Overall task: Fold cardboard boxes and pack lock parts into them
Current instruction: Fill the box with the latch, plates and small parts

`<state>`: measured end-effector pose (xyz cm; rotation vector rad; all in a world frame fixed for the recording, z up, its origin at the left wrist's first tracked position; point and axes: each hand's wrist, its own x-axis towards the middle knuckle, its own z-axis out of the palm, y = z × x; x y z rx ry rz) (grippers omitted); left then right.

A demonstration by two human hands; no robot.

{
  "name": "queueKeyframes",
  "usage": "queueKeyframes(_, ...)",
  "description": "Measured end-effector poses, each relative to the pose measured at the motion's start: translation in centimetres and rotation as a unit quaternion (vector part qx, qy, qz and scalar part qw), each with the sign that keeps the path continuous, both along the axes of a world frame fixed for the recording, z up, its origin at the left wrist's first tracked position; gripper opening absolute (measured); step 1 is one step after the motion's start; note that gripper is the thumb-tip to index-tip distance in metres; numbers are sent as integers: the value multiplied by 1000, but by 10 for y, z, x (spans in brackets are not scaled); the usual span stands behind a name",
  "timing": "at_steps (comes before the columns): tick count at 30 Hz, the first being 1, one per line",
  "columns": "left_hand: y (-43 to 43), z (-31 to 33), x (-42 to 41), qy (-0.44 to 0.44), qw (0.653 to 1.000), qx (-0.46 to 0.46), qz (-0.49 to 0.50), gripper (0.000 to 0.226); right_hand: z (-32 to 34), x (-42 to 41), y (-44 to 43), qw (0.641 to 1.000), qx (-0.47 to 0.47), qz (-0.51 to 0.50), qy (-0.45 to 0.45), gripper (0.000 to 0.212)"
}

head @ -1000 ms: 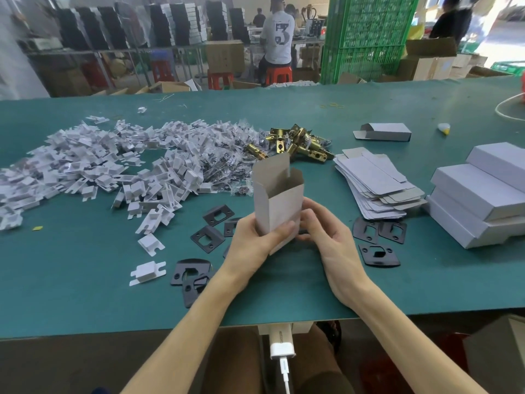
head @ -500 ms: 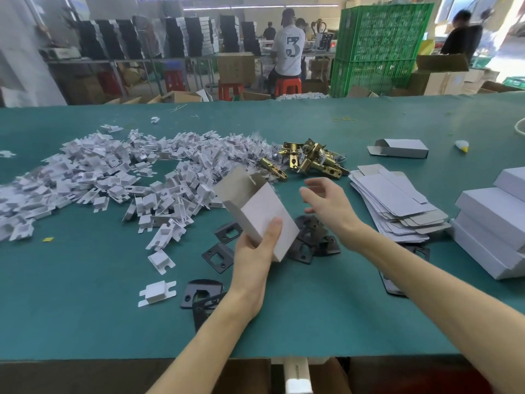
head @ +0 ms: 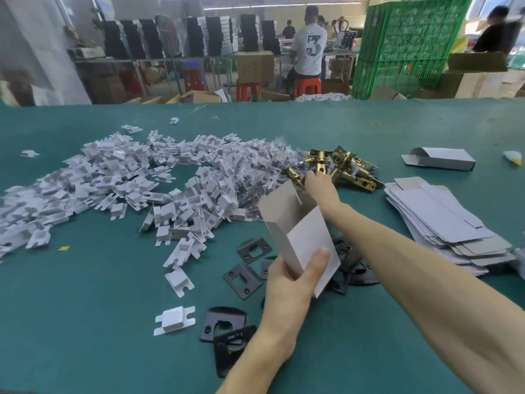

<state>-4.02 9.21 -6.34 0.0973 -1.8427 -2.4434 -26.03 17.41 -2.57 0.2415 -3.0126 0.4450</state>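
My left hand (head: 292, 282) grips a folded white cardboard box (head: 309, 245) by its lower end, tilted, with its open top facing up and away. My right hand (head: 319, 186) is stretched out past the box to the pile of brass latch parts (head: 341, 170); its fingers touch the pile, and whether they hold a part is hidden. Black strike plates (head: 243, 277) lie scattered on the green table (head: 85, 322) under and around the box. A stack of flat box blanks (head: 443, 220) lies to the right.
A wide heap of white folded card inserts (head: 136, 183) and small bagged screws covers the table's left and middle. One folded box (head: 443, 159) lies at the far right. People on red stools, green crates (head: 409, 46) and shelving are beyond the table.
My right hand left the box and reached forward to the brass latch pile. My left hand keeps the box, which tipped from upright to tilted. The camera moved forward.
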Motion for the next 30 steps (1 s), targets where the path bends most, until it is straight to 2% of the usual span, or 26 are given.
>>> queueKeyframes(3,2,1,1,13,1000,-10,-10,24,-1,1,-2,1000,0,-9,21,25)
queueKeyframes(6,2,1,1,20,999,-20,-15,21,2,10,4,999,-22,4,40,5)
queueKeyframes(9,1,2,2,29,999,-28,-25,23,15,21,14,997,-51,15,62,19)
queueKeyframes(13,0,6,5,46,998,-34,-35,31,51,42,25,982,-149,7,114,29)
queueKeyframes(18,-1,8,9,37,998,-29,-47,26,99,96,54,933,-340,20,117,23)
queueKeyframes(22,0,10,11,28,998,-32,-49,26,128,153,82,888,-430,104,127,13)
queueKeyframes(24,1,10,11,27,998,-23,-51,30,138,175,93,883,-428,143,130,13)
queueKeyframes(30,0,9,11,66,992,-52,-89,46,140,206,98,939,-261,164,155,7)
